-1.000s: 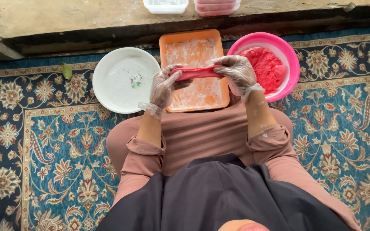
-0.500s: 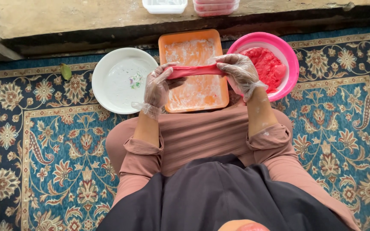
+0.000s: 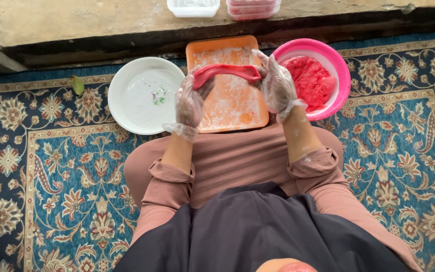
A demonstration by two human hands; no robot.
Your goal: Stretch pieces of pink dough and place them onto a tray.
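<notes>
While held above the floured orange tray (image 3: 237, 108), red dough strip (image 3: 226, 71) stretched between gloved left hand (image 3: 190, 103) and right hand (image 3: 277, 85), each pinching an end, pink bowl (image 3: 341, 75) right of tray, white plate (image 3: 127, 103) left.

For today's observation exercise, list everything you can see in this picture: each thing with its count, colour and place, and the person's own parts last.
dough strip: one, red, stretched between both hands above the tray
tray: one, orange, floured, on the rug in front of the knees
bowl: one, pink, right of the tray, holding red dough
plate: one, white, left of the tray
clear containers: about two, on the stone ledge at the top, partly cut off
leaf: one, green, left of the plate
rug: one, blue with floral pattern, under everything
left hand: clear glove, gripping the strip's left end
right hand: clear glove, gripping its right end
</notes>
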